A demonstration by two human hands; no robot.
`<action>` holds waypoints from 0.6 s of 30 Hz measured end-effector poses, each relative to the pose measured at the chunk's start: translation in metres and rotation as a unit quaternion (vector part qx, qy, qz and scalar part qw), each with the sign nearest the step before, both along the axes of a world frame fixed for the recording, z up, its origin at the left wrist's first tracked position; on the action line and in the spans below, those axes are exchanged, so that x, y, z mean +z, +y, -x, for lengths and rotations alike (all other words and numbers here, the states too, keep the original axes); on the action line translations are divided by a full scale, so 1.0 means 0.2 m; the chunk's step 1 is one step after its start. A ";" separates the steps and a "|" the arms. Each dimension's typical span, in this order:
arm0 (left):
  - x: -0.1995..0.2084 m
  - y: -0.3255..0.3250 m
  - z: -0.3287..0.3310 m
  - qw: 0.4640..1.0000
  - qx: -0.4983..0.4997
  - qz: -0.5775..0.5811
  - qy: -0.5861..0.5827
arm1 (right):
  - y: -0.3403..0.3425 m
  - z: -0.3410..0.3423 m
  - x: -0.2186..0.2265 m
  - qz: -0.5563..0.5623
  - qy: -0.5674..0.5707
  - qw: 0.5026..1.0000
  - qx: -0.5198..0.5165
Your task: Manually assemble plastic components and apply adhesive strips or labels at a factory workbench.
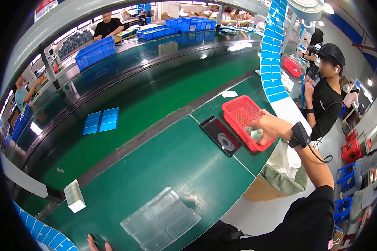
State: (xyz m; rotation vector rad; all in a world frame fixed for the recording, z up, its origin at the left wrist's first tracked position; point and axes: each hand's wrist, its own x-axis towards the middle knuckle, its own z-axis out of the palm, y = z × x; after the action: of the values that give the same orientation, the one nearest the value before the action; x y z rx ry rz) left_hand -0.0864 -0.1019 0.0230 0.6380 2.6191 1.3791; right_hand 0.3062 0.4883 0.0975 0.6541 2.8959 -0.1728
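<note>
My right hand (269, 126) reaches into a red perforated plastic basket (238, 109) on the right of the green table. Its fingers curl around something pale and partly see-through in the basket, too hidden to name. At the lower edge my left hand (98, 243) shows only in part, its fingertips apart and nothing seen in them. To the right of that hand lies a clear plastic tray (160, 218) with several flat compartments. A stack of thin whitish cards (74, 196) rests beyond it on the left. Beside the basket is a black phone (220, 135) lying flat, with a grey round shape on its screen.
Strips of blue labels hang at the right (272, 54) and lower left (42, 229). Blue label pieces (101, 121) lie on the green conveyor belt (163, 90). A small white card (229, 94) is behind the basket. Co-workers and blue bins (95, 52) are beyond; a person (327, 90) stands right.
</note>
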 end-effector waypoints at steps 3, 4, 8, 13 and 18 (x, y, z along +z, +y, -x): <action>0.00 -0.01 0.00 0.999 0.002 -0.033 -0.027 | 0.00 0.01 0.00 -0.003 -0.015 1.000 -0.023; 0.01 0.00 0.00 0.999 0.001 -0.034 -0.029 | 0.00 0.01 0.00 -0.010 0.014 1.000 -0.016; 0.01 0.00 0.00 0.999 -0.002 -0.040 -0.033 | 0.04 0.00 0.00 -0.033 0.034 0.998 -0.040; 0.01 -0.01 0.03 1.000 -0.013 0.000 -0.004 | 0.05 0.01 -0.02 -0.032 0.060 0.997 -0.034; 0.04 -0.02 0.00 0.999 0.000 -0.035 -0.024 | 0.09 0.03 0.04 -0.058 0.078 0.994 -0.051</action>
State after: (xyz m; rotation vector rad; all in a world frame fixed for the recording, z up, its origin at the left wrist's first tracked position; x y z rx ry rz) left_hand -0.0869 -0.1056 0.0307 0.6040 2.5438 1.4735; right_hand 0.3003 0.5064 0.1065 0.8465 3.0416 -0.0713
